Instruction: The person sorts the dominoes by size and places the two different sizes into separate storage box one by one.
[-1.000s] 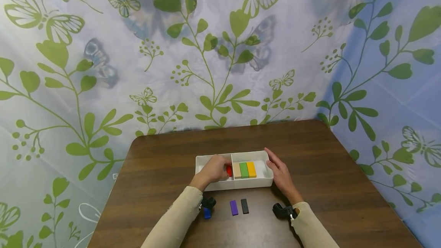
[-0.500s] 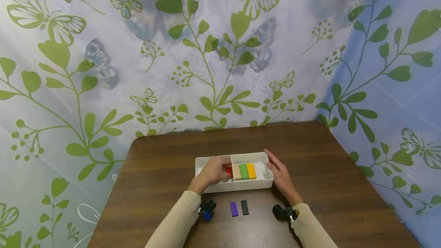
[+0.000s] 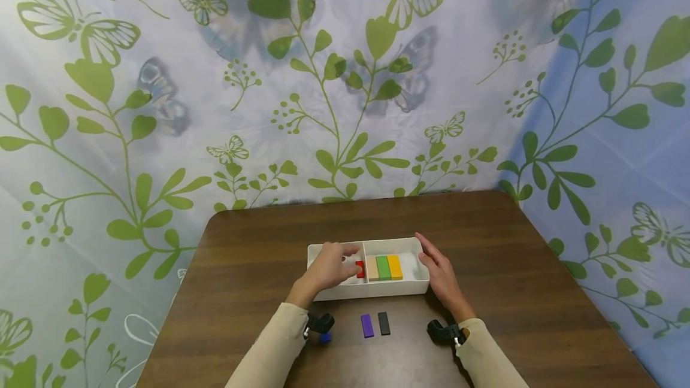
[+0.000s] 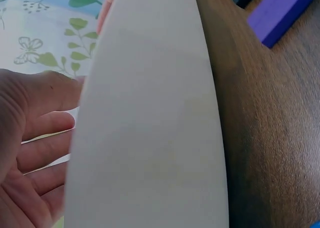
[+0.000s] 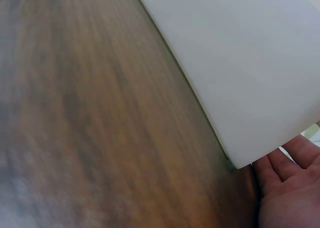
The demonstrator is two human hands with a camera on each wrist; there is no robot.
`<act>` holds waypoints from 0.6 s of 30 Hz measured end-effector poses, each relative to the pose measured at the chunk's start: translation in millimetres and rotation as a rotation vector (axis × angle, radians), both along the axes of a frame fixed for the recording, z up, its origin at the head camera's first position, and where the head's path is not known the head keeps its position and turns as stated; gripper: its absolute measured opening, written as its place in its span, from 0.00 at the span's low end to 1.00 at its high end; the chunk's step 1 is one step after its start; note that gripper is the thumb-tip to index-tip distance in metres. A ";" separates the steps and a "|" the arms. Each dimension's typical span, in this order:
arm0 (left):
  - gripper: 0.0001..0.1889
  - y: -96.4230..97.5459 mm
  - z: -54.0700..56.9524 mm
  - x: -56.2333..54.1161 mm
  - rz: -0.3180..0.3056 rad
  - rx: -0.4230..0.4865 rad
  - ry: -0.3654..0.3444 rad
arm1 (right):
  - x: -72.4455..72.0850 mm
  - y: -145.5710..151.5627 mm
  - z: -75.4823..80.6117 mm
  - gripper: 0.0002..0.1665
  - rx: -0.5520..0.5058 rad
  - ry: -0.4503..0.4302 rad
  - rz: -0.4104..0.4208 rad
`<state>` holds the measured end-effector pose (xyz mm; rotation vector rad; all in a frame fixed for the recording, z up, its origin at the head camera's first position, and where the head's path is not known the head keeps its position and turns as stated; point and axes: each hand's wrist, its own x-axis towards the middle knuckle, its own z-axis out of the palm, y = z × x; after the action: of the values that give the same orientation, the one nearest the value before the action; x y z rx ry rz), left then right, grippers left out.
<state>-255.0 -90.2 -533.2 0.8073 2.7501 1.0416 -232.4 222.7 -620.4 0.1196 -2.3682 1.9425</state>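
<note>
A white two-compartment tray [image 3: 345, 293] lies on the table. Over its left compartment hovers my left hand [image 3: 327, 269], thumb and fingers spread apart with nothing between them. A red block [image 3: 360, 269] sits by the divider, near the thumb tip. Side by side in the right compartment are a beige block [image 3: 373, 268], a green block [image 3: 383, 267] and a yellow block [image 3: 395, 267]. My right hand [image 3: 441, 271] rests against the tray's right end, its fingers fairly straight along the outside. The tray wall [image 4: 150, 112] hides part of the left hand in the left wrist view.
In front of the tray lie a purple block [image 3: 367, 326] and a black block [image 3: 384, 323]. A blue block [image 3: 325, 338] is partly covered by the left wrist camera [image 3: 321, 323]. The brown table [image 3: 269, 226] meets a patterned cloth [image 3: 302, 106] at its back.
My left thumb and fingers have spread and let go of the red block, which stays by the divider. The left hand has shifted slightly left; the right hand has stayed put.
</note>
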 end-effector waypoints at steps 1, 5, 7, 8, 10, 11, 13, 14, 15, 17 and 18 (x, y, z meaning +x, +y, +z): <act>0.24 -0.1 1.2 1.1 -0.002 0.005 -0.005 | 0.0 0.0 0.0 0.31 -0.001 0.000 0.000; 0.25 -0.3 5.9 6.6 -0.013 0.017 -0.007 | 0.1 0.2 -0.7 0.31 -0.007 -0.004 0.004; 0.26 -0.2 7.7 9.6 -0.018 0.024 -0.001 | 0.0 0.5 -1.8 0.31 -0.010 -0.006 0.004; 0.26 -0.2 8.6 11.3 -0.021 0.031 0.001 | -0.1 0.7 -2.4 0.31 -0.011 -0.008 0.004; 0.26 -0.4 10.0 14.9 -0.025 0.047 0.002 | -0.3 0.9 -2.8 0.31 -0.007 -0.007 0.004; 0.27 -0.5 10.6 16.6 -0.027 0.058 0.001 | -0.3 0.9 -2.8 0.31 -0.005 -0.007 0.003; 0.27 -1.0 12.1 20.1 -0.027 0.076 -0.001 | -0.3 0.7 -2.7 0.31 -0.004 -0.004 0.001; 0.28 -1.3 12.9 22.0 -0.027 0.087 -0.001 | -0.3 0.6 -2.4 0.31 -0.002 -0.002 0.000; 0.28 -1.7 13.8 24.0 -0.026 0.096 0.001 | -0.2 0.5 -2.1 0.31 -0.001 0.000 0.000; 0.28 -2.7 15.8 28.1 -0.029 0.114 0.002 | -0.2 0.5 -2.3 0.31 -0.005 0.003 -0.001; 0.28 -3.3 16.5 29.9 -0.032 0.124 0.006 | -0.2 0.7 -2.3 0.31 -0.006 0.004 0.000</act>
<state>-225.1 -93.5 -516.7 0.8691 2.6899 1.2148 -232.6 223.4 -622.7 0.1233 -2.3596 1.9483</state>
